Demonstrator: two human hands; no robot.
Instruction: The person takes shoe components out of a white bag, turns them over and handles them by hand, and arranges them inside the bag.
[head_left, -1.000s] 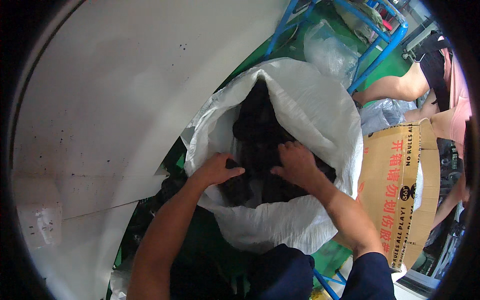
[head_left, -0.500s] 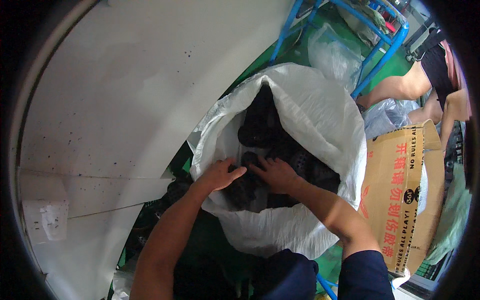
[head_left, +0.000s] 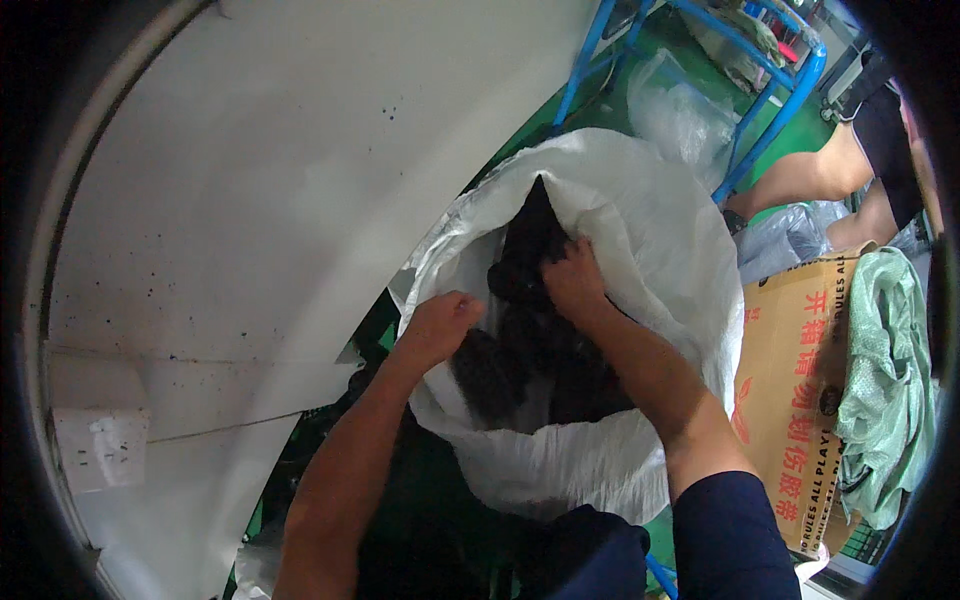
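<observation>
- I stand on a green floor point(head_left: 700, 60) beside a big white curved panel point(head_left: 300, 180), smooth and speckled with small dark spots; a blue metal frame point(head_left: 760, 130) stands behind, and a printed brown cardboard box point(head_left: 800, 400) sits at my right.
- Right in front of me is the white woven sack point(head_left: 650, 230), its mouth open and slumped, the plastic weave crinkled and a little glossy.
- Inside lies the dark cloth point(head_left: 520, 350), a soft, matte, black bundle that rises to a peak towards the far rim of the sack.
- My left hand point(head_left: 440, 325) has its grip curled together at the sack's near rim, beside the edge of the dark cloth; whether it pinches the sack or the cloth I cannot tell.
- My right hand point(head_left: 572, 280) is deeper in, its grip clamped on a fold of the dark cloth near the top of the pile.
- As I judge it, the cloth is all inside the sack and none has come over the rim, so the handling is at an early or middle stage; most of the bundle lies untouched below my hands.
- Further right are a pale green mesh bag point(head_left: 885, 390), clear plastic bags point(head_left: 680, 110), and another person's bare arm point(head_left: 810, 175).
</observation>
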